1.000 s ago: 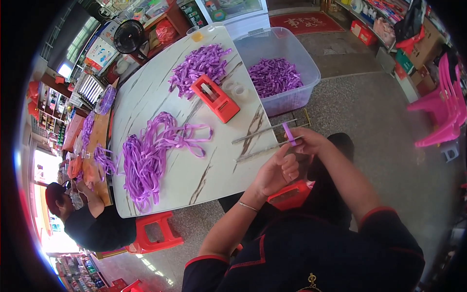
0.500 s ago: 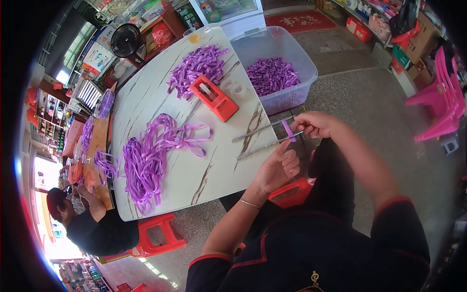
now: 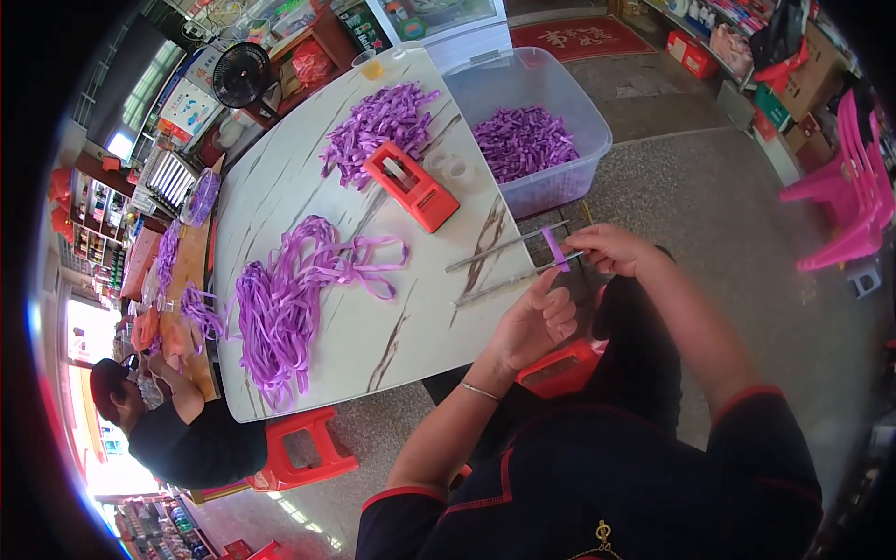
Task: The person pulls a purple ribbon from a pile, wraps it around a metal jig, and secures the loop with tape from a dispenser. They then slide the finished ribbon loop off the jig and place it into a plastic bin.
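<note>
A white marbled table (image 3: 373,345) stands in a cluttered shop. At its near right edge, the left hand (image 3: 537,322) curls loosely below two metal rods (image 3: 509,261). Just beyond, the right hand (image 3: 611,250) pinches a short purple ribbon piece (image 3: 554,249) against them. Farther left lies a purple ribbon heap (image 3: 280,308).

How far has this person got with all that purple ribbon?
Done, it seems: a clear bin and a table heap already hold short purple pieces. In hand: the right hand pinches a purple strip at two metal rods, with the left hand just below them. Left: a big tangle of long ribbon lies uncut on the table.
</note>
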Action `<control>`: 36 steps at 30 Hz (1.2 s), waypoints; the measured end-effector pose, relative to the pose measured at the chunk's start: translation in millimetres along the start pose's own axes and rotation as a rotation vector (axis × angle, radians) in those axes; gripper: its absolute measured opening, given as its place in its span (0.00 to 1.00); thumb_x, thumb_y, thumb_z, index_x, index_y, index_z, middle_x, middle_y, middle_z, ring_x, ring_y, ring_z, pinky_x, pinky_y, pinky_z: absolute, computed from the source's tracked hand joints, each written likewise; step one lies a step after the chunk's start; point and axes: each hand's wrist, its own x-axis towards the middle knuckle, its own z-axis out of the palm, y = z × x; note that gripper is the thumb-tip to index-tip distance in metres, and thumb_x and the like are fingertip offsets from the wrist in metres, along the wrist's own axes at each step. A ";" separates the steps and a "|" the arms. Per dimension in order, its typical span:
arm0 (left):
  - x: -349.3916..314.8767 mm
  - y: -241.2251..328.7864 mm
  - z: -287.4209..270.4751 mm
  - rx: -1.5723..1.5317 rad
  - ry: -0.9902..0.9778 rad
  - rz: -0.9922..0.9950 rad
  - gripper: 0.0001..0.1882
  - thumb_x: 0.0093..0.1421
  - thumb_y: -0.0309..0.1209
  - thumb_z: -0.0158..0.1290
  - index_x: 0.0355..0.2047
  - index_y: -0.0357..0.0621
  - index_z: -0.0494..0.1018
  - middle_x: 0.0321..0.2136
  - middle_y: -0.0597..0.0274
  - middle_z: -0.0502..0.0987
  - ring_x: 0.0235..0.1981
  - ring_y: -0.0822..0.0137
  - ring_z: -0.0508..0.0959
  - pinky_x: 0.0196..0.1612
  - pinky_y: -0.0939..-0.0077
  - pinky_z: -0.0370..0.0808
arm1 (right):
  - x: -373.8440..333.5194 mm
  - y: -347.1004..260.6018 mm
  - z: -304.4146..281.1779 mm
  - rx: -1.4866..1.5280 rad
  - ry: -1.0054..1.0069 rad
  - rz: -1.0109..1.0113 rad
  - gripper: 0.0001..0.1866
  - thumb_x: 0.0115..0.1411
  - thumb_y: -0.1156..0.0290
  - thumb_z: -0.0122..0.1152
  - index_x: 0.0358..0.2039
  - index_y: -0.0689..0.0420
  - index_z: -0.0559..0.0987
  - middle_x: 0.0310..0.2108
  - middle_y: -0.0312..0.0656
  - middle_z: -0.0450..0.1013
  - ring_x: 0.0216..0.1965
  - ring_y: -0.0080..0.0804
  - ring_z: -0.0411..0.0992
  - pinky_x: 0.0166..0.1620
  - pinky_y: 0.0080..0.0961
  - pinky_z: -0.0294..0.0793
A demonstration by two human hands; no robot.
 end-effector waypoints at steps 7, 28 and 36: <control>0.8 0.9 2.4 0.024 0.011 -0.004 0.23 0.52 0.27 0.43 0.51 0.49 0.62 0.17 0.72 0.54 0.20 0.77 0.56 0.28 0.83 0.59 | 43.6 43.0 -2.0 0.590 -0.382 0.193 0.08 0.57 0.66 0.53 0.33 0.56 0.74 0.15 0.25 0.59 0.13 0.08 0.52 0.14 0.06 0.44; 0.9 -0.9 0.3 -0.002 0.052 0.011 0.25 0.51 0.26 0.43 0.53 0.48 0.60 0.17 0.71 0.55 0.20 0.76 0.56 0.27 0.83 0.58 | 25.2 26.9 17.4 0.255 -0.021 -0.074 0.20 0.58 0.51 0.49 0.27 0.56 0.75 0.18 0.27 0.64 0.17 0.19 0.61 0.20 0.13 0.58; 0.3 -0.5 -0.7 0.006 0.051 0.007 0.23 0.52 0.26 0.42 0.51 0.50 0.63 0.17 0.71 0.54 0.20 0.76 0.55 0.27 0.82 0.57 | -13.3 -12.1 42.2 -0.666 0.484 -0.341 0.29 0.49 0.39 0.51 0.21 0.57 0.77 0.17 0.35 0.69 0.20 0.32 0.68 0.25 0.30 0.65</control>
